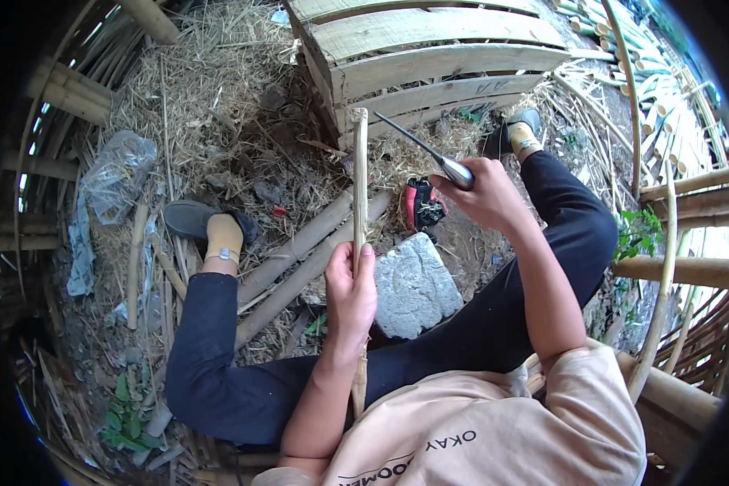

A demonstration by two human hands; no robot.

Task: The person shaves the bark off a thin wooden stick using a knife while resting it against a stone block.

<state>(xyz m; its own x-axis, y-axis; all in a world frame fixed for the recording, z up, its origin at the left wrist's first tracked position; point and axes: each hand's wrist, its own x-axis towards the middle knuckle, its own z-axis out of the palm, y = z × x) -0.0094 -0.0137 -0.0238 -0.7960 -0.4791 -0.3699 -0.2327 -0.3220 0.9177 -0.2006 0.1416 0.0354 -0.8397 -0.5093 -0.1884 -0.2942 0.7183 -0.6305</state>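
Bamboo strip (360, 186) upright in left hand (351, 293); right hand (484, 194) grips knife (419, 148).

Between my feet I see a grey stone block (414, 285) on the straw-strewn ground (219, 121), bamboo poles (300, 259) just left of it, a slatted wooden pallet (429, 57) beyond, crumpled plastic sheeting (117, 174) far left.

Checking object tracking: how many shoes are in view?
2. One dark shoe on the left foot, on straw left of the bamboo strip held by the left hand. The other shoe on the right foot, by the wooden crate, beyond the right hand.
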